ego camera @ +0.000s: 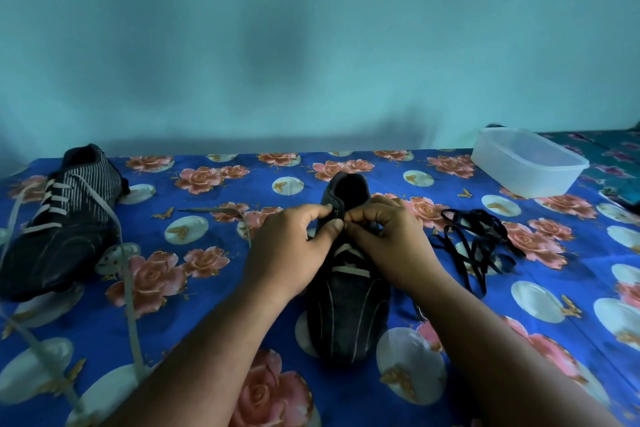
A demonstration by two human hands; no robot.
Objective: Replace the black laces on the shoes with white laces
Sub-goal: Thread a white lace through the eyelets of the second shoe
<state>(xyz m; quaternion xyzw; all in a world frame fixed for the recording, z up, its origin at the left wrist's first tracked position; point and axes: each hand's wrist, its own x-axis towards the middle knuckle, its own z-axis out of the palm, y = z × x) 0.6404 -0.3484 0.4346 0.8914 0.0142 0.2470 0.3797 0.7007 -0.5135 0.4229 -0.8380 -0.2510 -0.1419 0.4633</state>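
Two rows of flat white lace (349,269) threaded on near black leather shoe (346,315), mid-cloth. Left hand (294,250) pinching ribbed tongue (333,208); right hand (388,236) curled at upper eyelets — likely gripping lace end, hidden. Next: feed through following eyelet. Beyond — discarded black laces (478,239), relaced second shoe (65,218).

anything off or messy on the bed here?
Nothing damaged. The black laces lie in a loose tangle right of the middle shoe, and the left shoe trails long untied white lace ends across the floral sheet.
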